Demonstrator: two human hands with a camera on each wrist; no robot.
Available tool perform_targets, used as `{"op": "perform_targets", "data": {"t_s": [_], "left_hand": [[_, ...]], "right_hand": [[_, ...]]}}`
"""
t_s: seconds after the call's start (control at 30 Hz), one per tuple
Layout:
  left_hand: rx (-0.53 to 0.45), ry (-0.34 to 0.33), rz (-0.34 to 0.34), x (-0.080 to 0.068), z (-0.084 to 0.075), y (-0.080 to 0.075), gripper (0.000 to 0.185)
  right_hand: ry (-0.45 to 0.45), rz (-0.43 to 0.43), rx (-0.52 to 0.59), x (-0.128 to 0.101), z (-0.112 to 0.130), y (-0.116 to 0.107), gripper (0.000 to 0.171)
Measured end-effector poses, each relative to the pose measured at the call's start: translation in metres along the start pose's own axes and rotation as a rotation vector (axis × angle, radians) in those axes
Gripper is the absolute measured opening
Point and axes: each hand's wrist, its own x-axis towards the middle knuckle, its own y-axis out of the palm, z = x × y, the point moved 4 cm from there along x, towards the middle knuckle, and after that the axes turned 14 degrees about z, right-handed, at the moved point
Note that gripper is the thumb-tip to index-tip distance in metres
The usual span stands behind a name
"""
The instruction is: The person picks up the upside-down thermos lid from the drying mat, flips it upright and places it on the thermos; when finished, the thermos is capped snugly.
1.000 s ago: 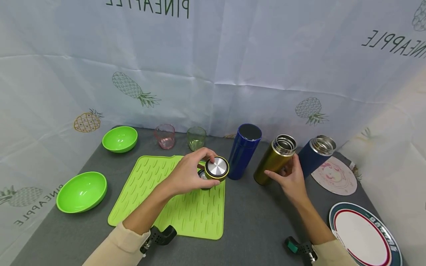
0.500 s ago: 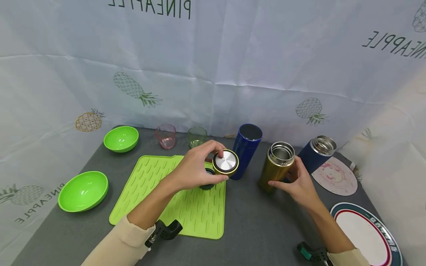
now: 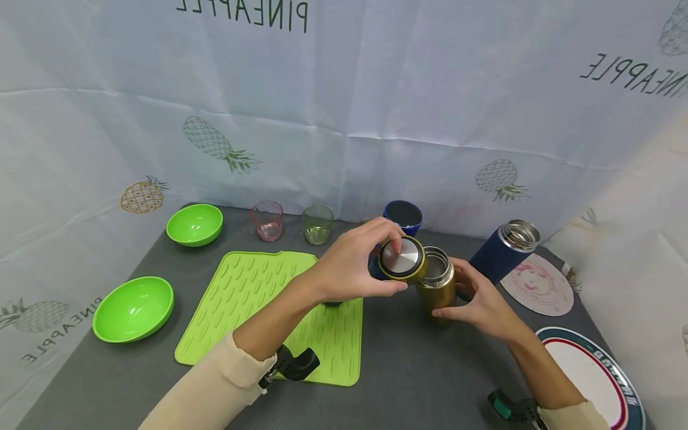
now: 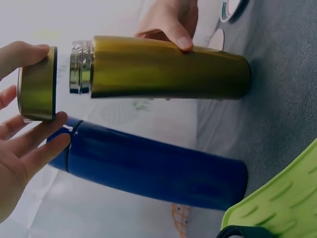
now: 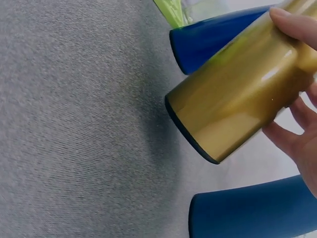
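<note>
Gold flask [image 3: 436, 286] is what I've got in the right hand [image 3: 480, 298], fingers wrapped round its body, standing near the middle of the grey table [image 3: 408, 364], just off the mat's right edge. On the right wrist cam the flask's base looks tilted, and I can't tell if it's touching the table there. My left hand [image 3: 352, 269] is pinching the gold cap [image 3: 402, 259] between thumb and fingertips, steel top facing the head cam. The cap sits right at the flask's open steel mouth, and the left wrist cam shows a thin gap, so not touching.

Right behind those is the blue flask [image 3: 403, 215], standing upright. A navy flask [image 3: 502, 251] with its lid off stands toward the right edge beside a round coaster [image 3: 540, 285]. Green mat [image 3: 269, 310] lies left of center with a dark lid [image 3: 333, 303] on it, mostly hidden by my wrist. 2 green bowls [image 3: 134, 307] along the left edge, 2 small glasses [image 3: 267, 220] at the back edge, and a plate [image 3: 591, 376] in the near right corner.
</note>
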Motion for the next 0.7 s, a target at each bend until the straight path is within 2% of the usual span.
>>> {"op": "perform_targets", "data": {"t_s": [0.33,0.53,0.7], "left_hand": [[-0.048,-0.043,0.052,0.008,0.007,0.014,0.043],[-0.097,-0.068,0.075,0.009,0.009,0.018,0.042],[-0.064,-0.076,0.091,0.011,0.009,0.021,0.042]], "right_hand": [[-0.027,0.141,0.002,0.007,0.000,0.000,0.086],[-0.035,0.161,0.012,0.009,0.000,0.001,0.086],[-0.020,0.183,0.004,0.010,0.001,0.001,0.083]]}}
